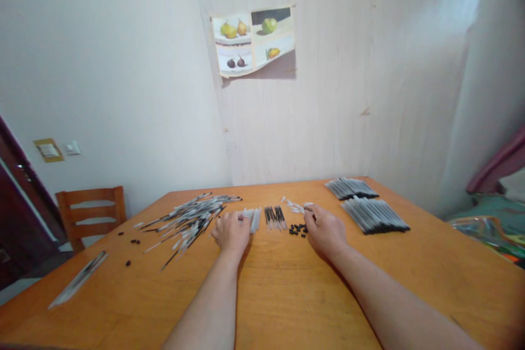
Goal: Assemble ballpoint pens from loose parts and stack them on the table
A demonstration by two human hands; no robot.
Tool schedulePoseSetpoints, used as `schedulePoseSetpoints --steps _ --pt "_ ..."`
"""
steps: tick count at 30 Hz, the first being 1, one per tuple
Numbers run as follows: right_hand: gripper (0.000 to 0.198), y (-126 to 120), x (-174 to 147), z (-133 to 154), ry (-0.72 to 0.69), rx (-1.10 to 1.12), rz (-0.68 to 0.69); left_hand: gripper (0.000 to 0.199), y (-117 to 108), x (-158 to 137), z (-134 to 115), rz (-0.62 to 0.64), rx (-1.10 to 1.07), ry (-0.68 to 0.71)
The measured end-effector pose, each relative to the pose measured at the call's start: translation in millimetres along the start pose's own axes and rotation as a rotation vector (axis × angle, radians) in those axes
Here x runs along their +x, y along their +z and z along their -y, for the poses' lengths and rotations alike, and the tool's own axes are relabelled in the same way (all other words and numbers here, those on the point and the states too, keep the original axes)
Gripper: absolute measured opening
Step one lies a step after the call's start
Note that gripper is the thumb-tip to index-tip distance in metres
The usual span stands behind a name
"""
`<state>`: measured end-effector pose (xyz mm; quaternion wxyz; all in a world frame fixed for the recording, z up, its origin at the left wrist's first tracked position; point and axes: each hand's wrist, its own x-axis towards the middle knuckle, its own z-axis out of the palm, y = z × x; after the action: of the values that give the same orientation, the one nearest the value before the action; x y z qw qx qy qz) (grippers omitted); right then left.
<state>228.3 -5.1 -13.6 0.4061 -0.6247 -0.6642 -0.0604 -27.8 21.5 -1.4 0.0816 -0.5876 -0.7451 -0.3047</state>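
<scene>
My left hand rests with curled fingers at the left end of a row of translucent pen barrels; whatever lies inside its grasp is hidden. Right of that row, several ink refills with dark upper parts lie side by side. My right hand is pinched, with a small white plastic piece showing at its fingertips. Just left of those fingertips are more small white pieces. Short black caps are scattered below them, close to the right hand.
A loose heap of refills and pen parts spreads on the left. Two stacks of black-ended pens lie at the right. A clear sleeve with thin sticks and a few black bits are near the left edge. A wooden chair stands beyond.
</scene>
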Motion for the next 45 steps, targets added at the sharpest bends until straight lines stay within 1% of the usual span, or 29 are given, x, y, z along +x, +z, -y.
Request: schedulePoseSetpoints --steps 2,6,16,20,24,30,33,35,39,41,43,45 --pt "0.028 0.4 -0.4 -0.2 -0.004 0.002 0.0 0.026 1.4 -3.2 -5.2 0.021 0.029 0.05" --pt "0.028 -0.4 -1.1 -0.8 0.014 -0.008 0.022 0.026 5.5 -6.4 -10.4 0.047 0.068 0.086" --pt "0.028 1.7 0.0 -0.9 0.021 -0.011 0.044 0.033 10.2 -4.0 -7.5 0.1 0.14 0.096" --pt "0.028 1.8 -0.1 -0.4 0.021 -0.02 0.051 0.035 8.9 -5.1 -9.5 0.091 0.172 0.117" --pt "0.027 0.7 0.1 -0.3 0.03 -0.025 0.066 0.033 8.0 -5.4 -11.6 0.094 0.182 0.114" --pt "0.026 2.5 0.0 -1.7 0.018 -0.004 0.053 0.028 3.4 -3.7 -14.7 0.047 0.125 0.1" --pt "0.028 2.3 -0.7 1.6 -0.031 0.038 0.03 0.029 -4.4 -5.3 -20.7 0.048 0.035 0.16" --pt "0.033 1.4 -1.3 6.4 -0.074 0.06 0.028 0.027 -9.0 -8.1 -25.6 0.076 -0.072 0.22" --pt "0.057 1.3 -2.5 16.8 -0.131 0.044 0.042 0.021 -9.5 -16.7 -33.6 0.236 -0.356 0.348" --pt "0.062 2.6 -2.6 18.9 -0.157 0.029 0.061 0.019 -6.7 -20.9 -36.4 0.327 -0.53 0.366" --pt "0.058 4.1 -2.3 18.1 -0.197 0.023 0.096 0.017 -4.8 -23.8 -39.1 0.386 -0.676 0.359" --pt "0.044 5.1 -1.9 16.0 -0.24 0.017 0.142 0.014 -5.1 -25.0 -42.1 0.422 -0.805 0.315"
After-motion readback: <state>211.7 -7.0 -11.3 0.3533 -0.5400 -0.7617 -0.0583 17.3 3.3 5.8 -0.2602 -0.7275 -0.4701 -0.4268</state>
